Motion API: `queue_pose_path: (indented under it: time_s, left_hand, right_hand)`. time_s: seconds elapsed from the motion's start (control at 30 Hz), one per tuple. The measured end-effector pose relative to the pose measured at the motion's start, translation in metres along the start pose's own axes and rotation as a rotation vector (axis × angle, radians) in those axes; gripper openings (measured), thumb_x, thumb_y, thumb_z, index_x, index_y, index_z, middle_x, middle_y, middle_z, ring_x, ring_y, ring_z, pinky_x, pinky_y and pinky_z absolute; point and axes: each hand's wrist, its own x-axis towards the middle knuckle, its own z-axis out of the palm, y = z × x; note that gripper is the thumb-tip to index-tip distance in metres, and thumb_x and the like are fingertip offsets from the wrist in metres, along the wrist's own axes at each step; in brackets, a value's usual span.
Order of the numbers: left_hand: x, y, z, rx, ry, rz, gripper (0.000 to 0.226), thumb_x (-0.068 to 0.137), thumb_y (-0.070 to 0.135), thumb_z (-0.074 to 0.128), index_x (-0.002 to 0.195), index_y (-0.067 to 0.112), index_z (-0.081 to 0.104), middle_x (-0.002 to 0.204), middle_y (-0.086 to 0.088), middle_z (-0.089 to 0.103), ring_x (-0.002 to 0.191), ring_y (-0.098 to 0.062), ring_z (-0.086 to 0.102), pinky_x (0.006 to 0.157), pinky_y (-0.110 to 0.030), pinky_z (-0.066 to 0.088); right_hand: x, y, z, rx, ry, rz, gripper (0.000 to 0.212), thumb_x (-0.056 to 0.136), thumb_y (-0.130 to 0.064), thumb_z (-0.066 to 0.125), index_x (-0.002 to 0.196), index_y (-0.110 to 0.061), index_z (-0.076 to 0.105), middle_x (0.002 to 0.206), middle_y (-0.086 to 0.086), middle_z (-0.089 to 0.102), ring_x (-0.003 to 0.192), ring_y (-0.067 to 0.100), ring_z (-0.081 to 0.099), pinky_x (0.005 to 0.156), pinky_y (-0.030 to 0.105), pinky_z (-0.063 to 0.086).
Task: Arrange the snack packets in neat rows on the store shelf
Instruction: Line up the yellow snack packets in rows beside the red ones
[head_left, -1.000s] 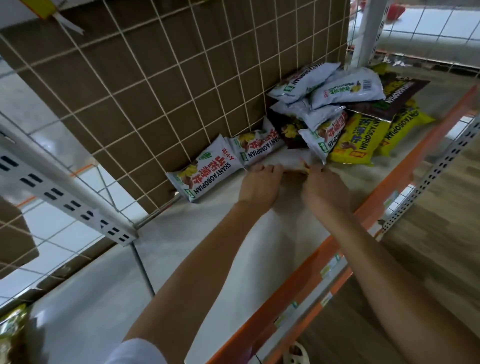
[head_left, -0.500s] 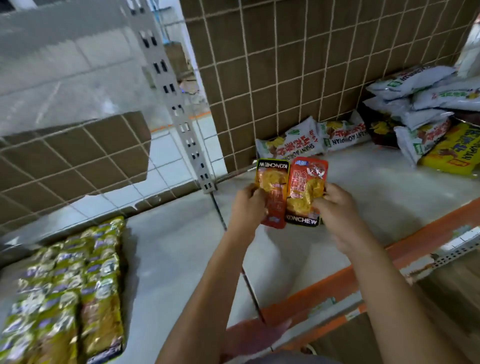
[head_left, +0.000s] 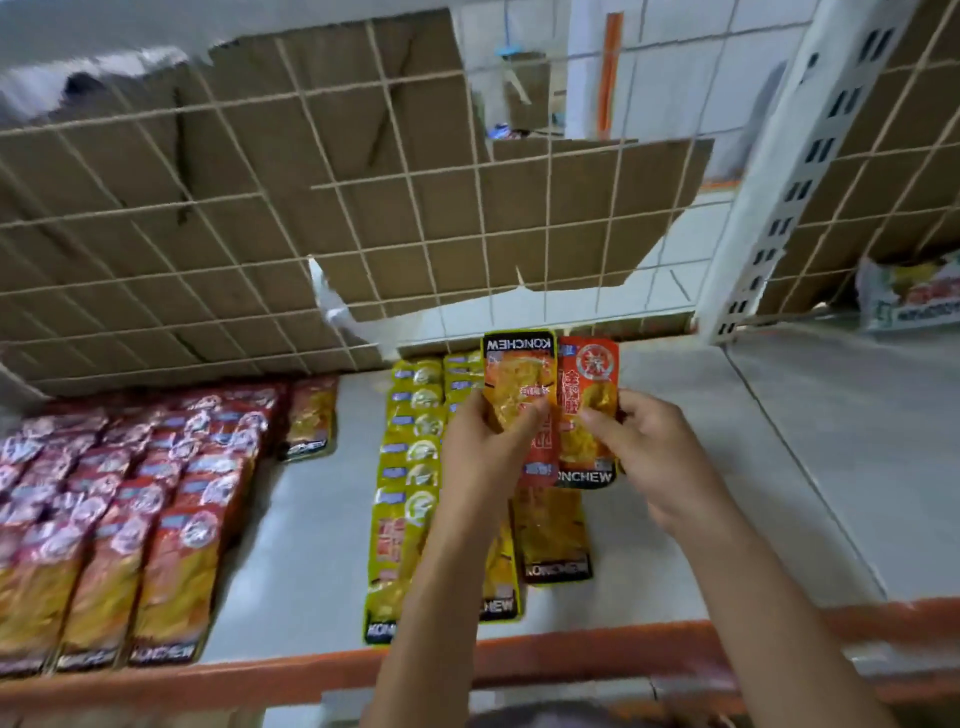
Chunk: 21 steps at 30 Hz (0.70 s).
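Note:
My left hand (head_left: 485, 447) grips an orange KONCHEW snack packet (head_left: 517, 379) turned upside down. Beside it, my right hand (head_left: 649, 452) holds a red KONCHEW packet (head_left: 589, 384) the right way up. Both packets touch side by side above the grey shelf (head_left: 727, 467). Under my hands lie overlapping rows of yellow-green packets (head_left: 410, 467), partly hidden by my left forearm, and a further packet (head_left: 553, 540) below the held ones. Rows of red packets (head_left: 145, 493) fill the shelf's left part, with a single packet (head_left: 311, 421) lying next to them.
A wire grid backed with torn cardboard (head_left: 311, 208) closes the back of the shelf. A white slotted upright (head_left: 774, 208) divides this bay from the right one, where a white packet (head_left: 914, 296) leans. An orange rail (head_left: 311, 670) edges the shelf front.
The view has swung left from the right bay to this bay. My hands lifted two packets off the right shelf and carried them over the yellow-green rows.

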Motion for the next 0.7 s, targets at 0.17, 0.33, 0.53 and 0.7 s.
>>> queue_pose_path:
  time_s: [0.17, 0.33, 0.53, 0.7]
  left_hand:
    - [0.010, -0.014, -0.092, 0.259, 0.202, 0.050, 0.022, 0.081, 0.032, 0.073, 0.094, 0.019, 0.062, 0.085, 0.003, 0.069, 0.080, -0.015, 0.068, 0.070, -0.034, 0.055]
    - [0.012, -0.025, -0.168, 0.329, 0.462, 0.074, 0.027, 0.081, 0.033, 0.072, 0.100, 0.018, 0.060, 0.090, 0.002, 0.068, 0.085, -0.020, 0.066, 0.079, -0.041, 0.053]
    - [0.013, -0.027, -0.226, 0.327, 0.609, 0.032, 0.025, 0.083, 0.032, 0.071, 0.097, 0.014, 0.060, 0.082, 0.003, 0.063, 0.076, -0.017, 0.062, 0.069, -0.022, 0.050]
    - [0.014, -0.031, -0.252, 0.329, 0.637, 0.023, 0.027, 0.084, 0.035, 0.070, 0.090, 0.012, 0.057, 0.075, 0.003, 0.059, 0.073, -0.023, 0.056, 0.066, -0.031, 0.040]
  right_hand:
    - [-0.003, 0.008, 0.092, -0.207, -0.018, -0.088, 0.026, 0.085, -0.013, 0.066, 0.106, -0.022, 0.055, 0.086, -0.002, 0.069, 0.072, 0.011, 0.068, 0.054, 0.024, 0.054]
    - [0.004, 0.016, 0.171, -0.405, -0.075, -0.099, 0.023, 0.082, -0.020, 0.069, 0.101, -0.023, 0.057, 0.088, 0.000, 0.071, 0.069, 0.016, 0.069, 0.065, 0.036, 0.059]
    - [0.022, 0.015, 0.226, -0.617, -0.091, -0.140, 0.040, 0.085, -0.018, 0.065, 0.122, -0.013, 0.049, 0.104, 0.002, 0.062, 0.100, 0.021, 0.059, 0.073, 0.025, 0.041]
    - [0.040, 0.026, 0.254, -0.680, -0.082, -0.084, 0.042, 0.084, -0.013, 0.063, 0.122, -0.014, 0.047, 0.115, 0.012, 0.062, 0.106, 0.032, 0.058, 0.086, 0.036, 0.048]
